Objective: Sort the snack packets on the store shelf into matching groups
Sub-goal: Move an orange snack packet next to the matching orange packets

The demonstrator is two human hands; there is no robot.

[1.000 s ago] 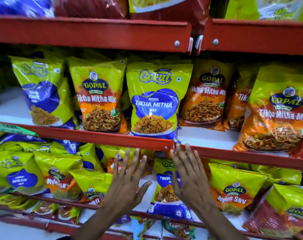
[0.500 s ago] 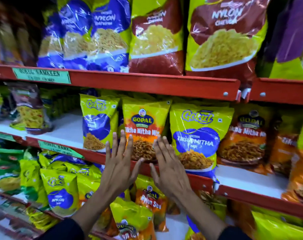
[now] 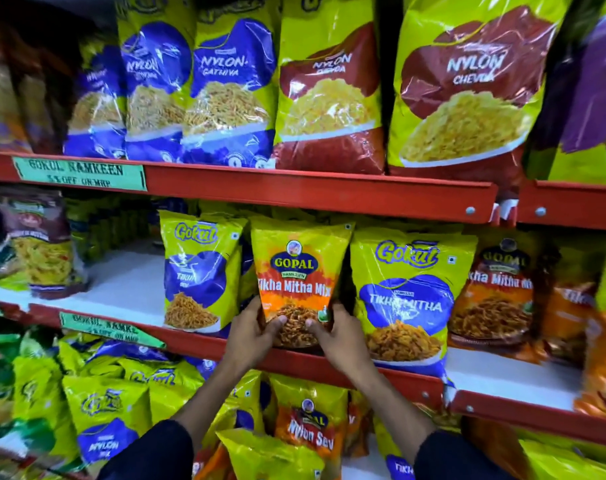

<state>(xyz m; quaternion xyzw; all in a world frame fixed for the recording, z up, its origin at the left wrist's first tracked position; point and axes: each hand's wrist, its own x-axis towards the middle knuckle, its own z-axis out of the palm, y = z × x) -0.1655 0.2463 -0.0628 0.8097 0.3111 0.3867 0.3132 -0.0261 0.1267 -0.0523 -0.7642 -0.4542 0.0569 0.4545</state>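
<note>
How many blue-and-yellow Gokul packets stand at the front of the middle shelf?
2. One Gokul packet stands left of the orange Gopal packet that both hands hold; the other Gokul packet stands right of it. More may be hidden behind them.

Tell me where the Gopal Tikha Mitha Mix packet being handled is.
Head view, centre: the Gopal Tikha Mitha Mix packet stands on the middle shelf between two Gokul packets, gripped by left hand and right hand.
</note>
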